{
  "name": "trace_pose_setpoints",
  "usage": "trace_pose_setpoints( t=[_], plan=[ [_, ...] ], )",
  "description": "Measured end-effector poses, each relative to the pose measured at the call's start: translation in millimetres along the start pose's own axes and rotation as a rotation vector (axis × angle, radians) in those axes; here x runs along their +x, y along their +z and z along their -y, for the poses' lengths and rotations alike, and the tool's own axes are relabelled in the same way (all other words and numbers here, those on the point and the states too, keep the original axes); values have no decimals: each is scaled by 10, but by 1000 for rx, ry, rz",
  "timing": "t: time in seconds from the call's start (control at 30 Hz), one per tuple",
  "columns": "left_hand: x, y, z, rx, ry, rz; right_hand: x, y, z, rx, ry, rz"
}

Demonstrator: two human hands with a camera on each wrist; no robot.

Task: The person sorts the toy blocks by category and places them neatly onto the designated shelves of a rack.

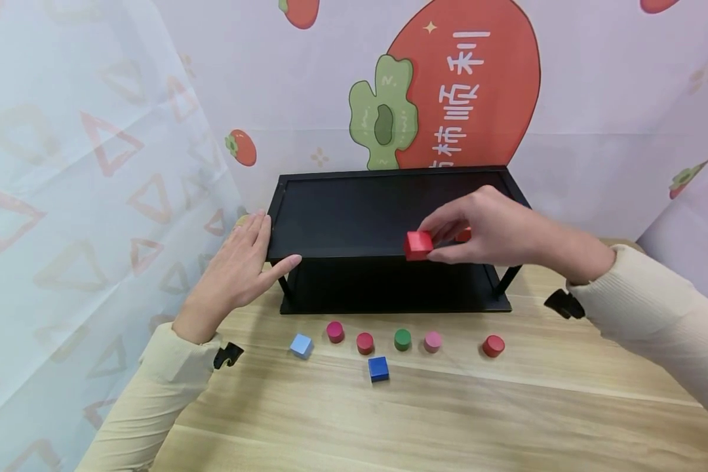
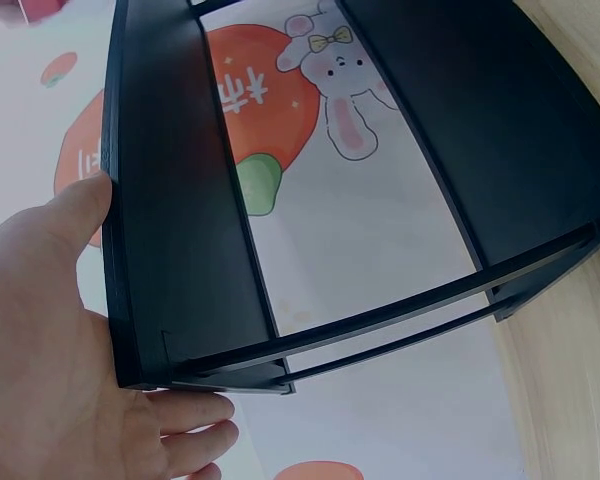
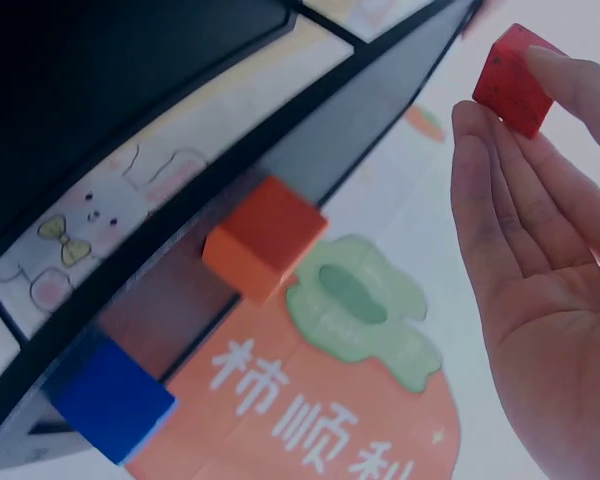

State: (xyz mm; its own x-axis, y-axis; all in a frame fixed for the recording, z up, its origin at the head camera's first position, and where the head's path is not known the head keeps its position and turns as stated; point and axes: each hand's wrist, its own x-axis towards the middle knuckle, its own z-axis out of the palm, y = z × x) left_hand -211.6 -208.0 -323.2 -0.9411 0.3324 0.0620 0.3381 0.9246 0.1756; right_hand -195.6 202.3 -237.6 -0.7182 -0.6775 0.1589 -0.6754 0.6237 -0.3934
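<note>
A black two-tier rack (image 1: 342, 213) stands on the wooden table. My left hand (image 1: 236, 269) rests against its left end, fingers lying fairly straight along the side and thumb near the front edge; the left wrist view shows the thumb (image 2: 85, 205) touching that edge. Above the rack's front edge, my right hand (image 1: 486, 229) pinches a red cube (image 1: 418, 245) between thumb and fingers. An orange-red cube (image 3: 265, 238) and a blue cube (image 3: 115, 400) sit on the top tier. From the head view, my right hand partly covers the orange-red cube and hides that blue one.
In front of the rack lie a light blue cube (image 1: 301, 346), a dark blue cube (image 1: 379, 369), a green cylinder (image 1: 402, 339), a pink cylinder (image 1: 432, 341) and several red or magenta cylinders, one red cylinder (image 1: 493, 346) farther right. A printed cloth (image 1: 307, 85) hangs behind.
</note>
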Motion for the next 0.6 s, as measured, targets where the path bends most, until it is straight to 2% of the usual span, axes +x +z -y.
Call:
trace_pose_setpoints(
  t=[0.13, 0.33, 0.6],
  plan=[
    [2, -4, -2, 4, 5, -4, 109, -47, -91, -10, 49, 5],
    [-8, 15, -3, 1, 3, 4, 260, -52, -239, -22, 74, 30],
    [-8, 3, -1, -7, 1, -1, 351, -33, -364, -3, 162, 74]
  ],
)
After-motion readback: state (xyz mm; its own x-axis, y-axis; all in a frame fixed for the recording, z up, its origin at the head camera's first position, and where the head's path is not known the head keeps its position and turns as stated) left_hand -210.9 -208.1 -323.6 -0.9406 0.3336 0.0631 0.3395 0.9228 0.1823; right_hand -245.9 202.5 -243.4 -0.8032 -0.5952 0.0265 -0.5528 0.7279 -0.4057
